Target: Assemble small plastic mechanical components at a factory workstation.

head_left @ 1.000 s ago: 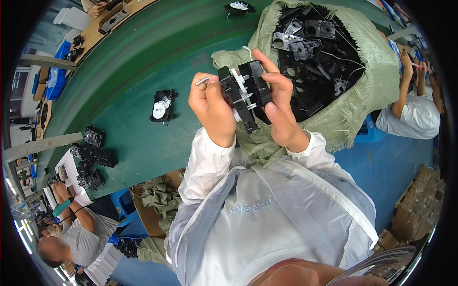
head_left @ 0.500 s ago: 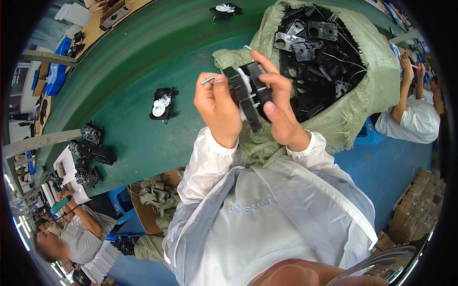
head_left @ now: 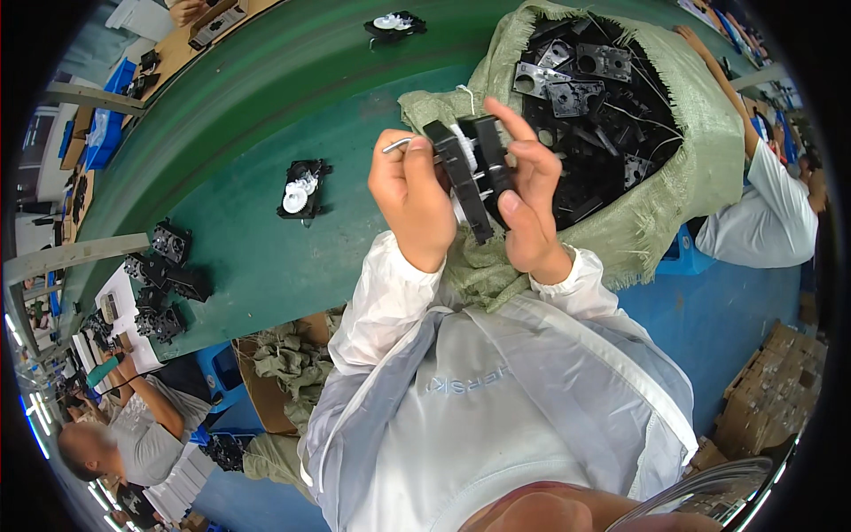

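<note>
A black plastic gear assembly [head_left: 461,182] is held up between my two hands, in front of the sack. My left hand [head_left: 417,208] is closed on its left side, thumb on top, and a bent metal rod [head_left: 396,144] sticks out by that thumb. White gears [head_left: 464,146] and short metal pins show in the gap between the assembly's left half and its right black half [head_left: 490,155]. My right hand [head_left: 536,217] grips this right half with the thumb and curled fingers, index finger raised. The inner faces are mostly hidden.
A woven green sack [head_left: 700,133] full of black plastic parts stands at the right. On the green table [head_left: 257,275] lie a black unit with white gears [head_left: 301,189] and several black assemblies [head_left: 168,284]. Another geared unit [head_left: 394,25] sits farther off. Co-workers are at both sides.
My hands and the assembly have shifted slightly to the right. The far geared unit has slid left. The co-worker at the right now has an arm stretched forward.
</note>
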Available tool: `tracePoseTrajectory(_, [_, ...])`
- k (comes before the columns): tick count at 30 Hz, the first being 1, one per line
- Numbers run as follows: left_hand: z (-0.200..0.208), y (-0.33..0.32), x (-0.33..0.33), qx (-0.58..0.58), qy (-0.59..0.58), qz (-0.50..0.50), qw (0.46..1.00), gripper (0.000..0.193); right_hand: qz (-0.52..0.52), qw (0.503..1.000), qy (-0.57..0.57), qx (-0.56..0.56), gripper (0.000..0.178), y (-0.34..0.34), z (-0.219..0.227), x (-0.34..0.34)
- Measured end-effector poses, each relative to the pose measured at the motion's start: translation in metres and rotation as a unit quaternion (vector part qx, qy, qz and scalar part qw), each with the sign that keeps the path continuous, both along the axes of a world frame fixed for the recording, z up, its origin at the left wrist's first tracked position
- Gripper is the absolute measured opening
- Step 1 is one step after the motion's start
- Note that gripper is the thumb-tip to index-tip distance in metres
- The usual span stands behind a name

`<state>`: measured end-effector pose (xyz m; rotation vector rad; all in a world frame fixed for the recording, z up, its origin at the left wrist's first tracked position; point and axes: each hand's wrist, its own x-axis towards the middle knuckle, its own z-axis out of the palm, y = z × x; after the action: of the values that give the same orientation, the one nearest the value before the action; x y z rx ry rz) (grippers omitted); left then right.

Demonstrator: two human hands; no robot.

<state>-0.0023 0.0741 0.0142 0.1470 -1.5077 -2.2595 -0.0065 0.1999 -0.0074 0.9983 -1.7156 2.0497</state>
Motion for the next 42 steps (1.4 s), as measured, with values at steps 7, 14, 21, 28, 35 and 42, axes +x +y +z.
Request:
tracePoseTrajectory(7, [-0.004,-0.012,-0.005,0.024,0.006,0.039,0.999,0.017,-0.022,1.000,0.007,-0.013,0.045,0.008,0.010,-0.005])
tracePoseTrajectory(14, [0.003,-0.003,-0.001,0.036,0.003,0.009,0.999,0.017,-0.011,0.999,0.020,0.046,0.044,0.001,0.003,-0.006])
tracePoseTrajectory(21, [0.002,-0.002,0.000,0.051,0.002,0.001,0.999,0.017,0.008,0.999,0.030,0.008,0.044,-0.003,0.001,-0.005])
tracePoseTrajectory(28, [0.000,-0.003,0.001,0.016,-0.009,0.010,1.000,0.016,0.012,1.000,0.022,-0.014,0.043,-0.007,0.001,-0.004])
tracePoseTrajectory(35, [-0.006,-0.004,-0.001,-0.024,-0.006,0.014,1.000,0.014,0.000,0.997,0.062,0.052,0.041,-0.002,-0.001,-0.008])
tracePoseTrajectory(42, [-0.013,-0.006,-0.005,-0.063,-0.014,0.006,0.998,0.014,-0.002,0.996,0.039,0.080,0.042,-0.001,-0.003,-0.009])
